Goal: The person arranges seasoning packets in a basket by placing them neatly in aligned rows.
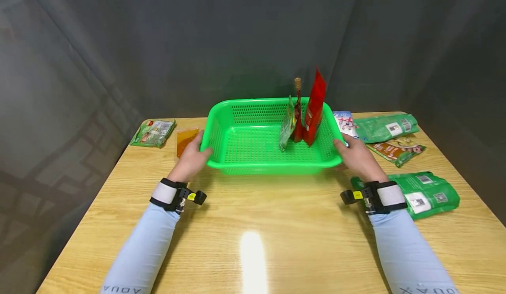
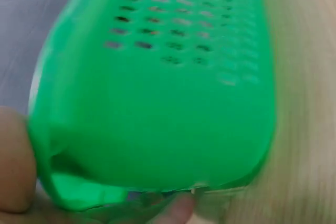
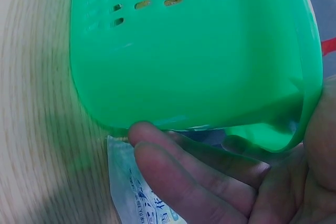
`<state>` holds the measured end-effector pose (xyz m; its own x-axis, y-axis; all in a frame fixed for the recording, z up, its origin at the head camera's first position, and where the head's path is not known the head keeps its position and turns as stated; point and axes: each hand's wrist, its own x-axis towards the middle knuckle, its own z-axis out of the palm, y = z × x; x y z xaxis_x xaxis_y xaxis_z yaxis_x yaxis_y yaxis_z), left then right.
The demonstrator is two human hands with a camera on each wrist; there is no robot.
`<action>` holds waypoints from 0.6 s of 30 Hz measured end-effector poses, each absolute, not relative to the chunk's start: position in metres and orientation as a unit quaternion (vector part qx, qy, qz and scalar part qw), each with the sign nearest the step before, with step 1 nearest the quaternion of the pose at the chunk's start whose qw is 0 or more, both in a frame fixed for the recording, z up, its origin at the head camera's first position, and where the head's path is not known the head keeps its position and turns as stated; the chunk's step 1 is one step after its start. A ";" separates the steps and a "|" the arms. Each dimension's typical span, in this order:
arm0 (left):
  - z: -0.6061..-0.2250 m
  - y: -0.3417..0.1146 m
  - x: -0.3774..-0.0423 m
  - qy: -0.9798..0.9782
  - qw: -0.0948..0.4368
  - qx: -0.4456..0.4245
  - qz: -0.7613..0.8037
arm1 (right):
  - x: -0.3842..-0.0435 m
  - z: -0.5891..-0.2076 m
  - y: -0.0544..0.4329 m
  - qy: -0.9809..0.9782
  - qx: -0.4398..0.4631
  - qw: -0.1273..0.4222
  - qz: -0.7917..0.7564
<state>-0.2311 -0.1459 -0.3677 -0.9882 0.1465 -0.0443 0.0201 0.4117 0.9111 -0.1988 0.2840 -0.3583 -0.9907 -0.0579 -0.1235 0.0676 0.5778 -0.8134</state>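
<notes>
- Head view: basket (image 1: 251, 147), green and perforated, is at the far middle of the table (image 1: 221, 224); contact between base and wood cannot be confirmed.
- Head view: left hand (image 1: 190, 160) grips the left end, right hand (image 1: 357, 155) the right end, thumbs over the rim. Opposed holds appear sound; equal height is advised.
- Head view: red pouch (image 1: 315, 109), slim corked bottle (image 1: 298, 123) and green packet (image 1: 288, 125) stand in the right half. Load judged lopsided; firmer right support and slow, level handling should limit toppling.
- Left wrist view: blurred; basket's left end fills the frame, finger placement only partly legible.
- Right wrist view: fingers curl beneath the rim, near a white packet (image 3: 126, 177); avoid dragging it.
</notes>
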 end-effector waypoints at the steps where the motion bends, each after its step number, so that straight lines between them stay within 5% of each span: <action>1: -0.370 -0.145 -0.232 0.836 0.057 0.051 0.543 | -0.199 -0.359 0.285 0.886 0.004 0.069 -0.458; 18: -0.376 -0.140 -0.231 0.829 0.035 0.052 0.555 | -0.199 -0.358 0.289 0.899 0.008 0.080 -0.431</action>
